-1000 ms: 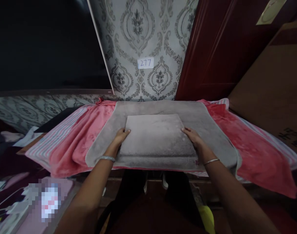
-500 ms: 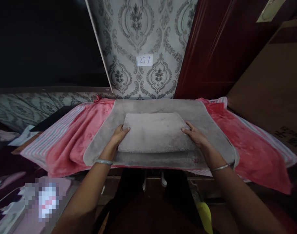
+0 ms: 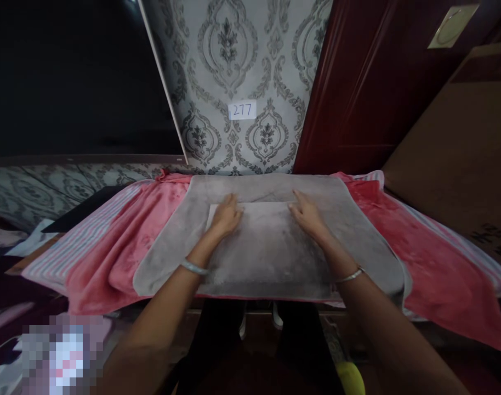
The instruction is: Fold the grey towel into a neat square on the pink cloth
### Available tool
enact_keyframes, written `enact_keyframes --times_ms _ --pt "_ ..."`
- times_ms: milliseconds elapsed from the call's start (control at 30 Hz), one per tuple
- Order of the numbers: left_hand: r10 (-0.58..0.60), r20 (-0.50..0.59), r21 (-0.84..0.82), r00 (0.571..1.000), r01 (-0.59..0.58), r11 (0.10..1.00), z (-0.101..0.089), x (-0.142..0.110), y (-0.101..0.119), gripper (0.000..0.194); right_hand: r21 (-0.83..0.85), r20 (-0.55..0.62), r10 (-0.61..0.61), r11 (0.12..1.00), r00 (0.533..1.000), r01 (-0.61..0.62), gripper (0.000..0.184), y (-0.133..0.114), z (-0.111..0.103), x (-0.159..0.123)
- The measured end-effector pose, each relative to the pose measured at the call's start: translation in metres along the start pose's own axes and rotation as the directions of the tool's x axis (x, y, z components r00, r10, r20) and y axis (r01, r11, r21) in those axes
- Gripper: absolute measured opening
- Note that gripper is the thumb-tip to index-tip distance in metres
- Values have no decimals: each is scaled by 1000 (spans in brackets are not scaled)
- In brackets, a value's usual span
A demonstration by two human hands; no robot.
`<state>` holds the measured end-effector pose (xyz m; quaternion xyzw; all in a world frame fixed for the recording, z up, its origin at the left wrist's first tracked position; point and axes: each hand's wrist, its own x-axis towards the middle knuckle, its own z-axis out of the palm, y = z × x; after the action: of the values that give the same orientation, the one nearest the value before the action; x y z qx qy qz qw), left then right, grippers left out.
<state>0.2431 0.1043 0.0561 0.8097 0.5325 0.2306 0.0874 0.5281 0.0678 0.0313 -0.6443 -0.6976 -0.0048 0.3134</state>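
A folded grey plush cloth [image 3: 267, 247] lies flat on a larger grey cloth [image 3: 164, 247] with rounded corners. My left hand [image 3: 228, 215] rests at the folded cloth's far left corner, fingers stretched forward and slightly blurred. Over its far right corner is my right hand [image 3: 307, 213], index finger extended and thumb apart from it. Neither hand visibly grips anything. Beneath the larger cloth, a pink-red plush blanket [image 3: 135, 236] spreads out on both sides.
Striped fabric [image 3: 80, 230] shows under the blanket at both ends. A dark screen [image 3: 78, 82] stands at left, a patterned wall [image 3: 234, 71] with a "277" label [image 3: 242, 109] behind. To the right are a dark red door [image 3: 357, 82] and a large cardboard box [image 3: 460, 137].
Both hands have let go of the folded cloth's sides and moved inward and away from me to its far corners. The folded cloth now lies flatter. My view has tilted slightly upward.
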Motion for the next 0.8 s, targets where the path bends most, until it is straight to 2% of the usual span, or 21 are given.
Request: enact_keyframes --times_ms 67,133,267,367,500,633,700,800 --pt "21 29 52 999 -22 998 17 20 22 62 -56 -1 25 998 1000 -25 62 -19 15 17" --pt "12 48 126 999 -18 992 37 29 32 61 -162 31 71 985 997 -65 58 -29 35 18" --pt "-15 159 238 987 -23 971 72 23 26 61 -329 179 105 944 978 -41 51 -25 70 -2" --pt "-25 190 243 981 -22 970 84 17 18 64 -343 183 108 939 977 -39 51 -19 79 -10" --pt "-21 172 246 985 -22 969 86 16 19 64 -332 171 93 943 981 -31 52 -15 80 -7" --pt "-10 176 259 984 -36 965 79 18 15 64 -324 158 91 945 983 -35 52 -15 81 -8" --pt "-38 183 267 982 -12 964 71 17 4 64 -322 152 90 946 984 -37 51 -16 81 -9" --pt "-123 148 250 981 84 965 51 9 -26 62 -321 152 83 947 985 -30 51 -17 80 -9"
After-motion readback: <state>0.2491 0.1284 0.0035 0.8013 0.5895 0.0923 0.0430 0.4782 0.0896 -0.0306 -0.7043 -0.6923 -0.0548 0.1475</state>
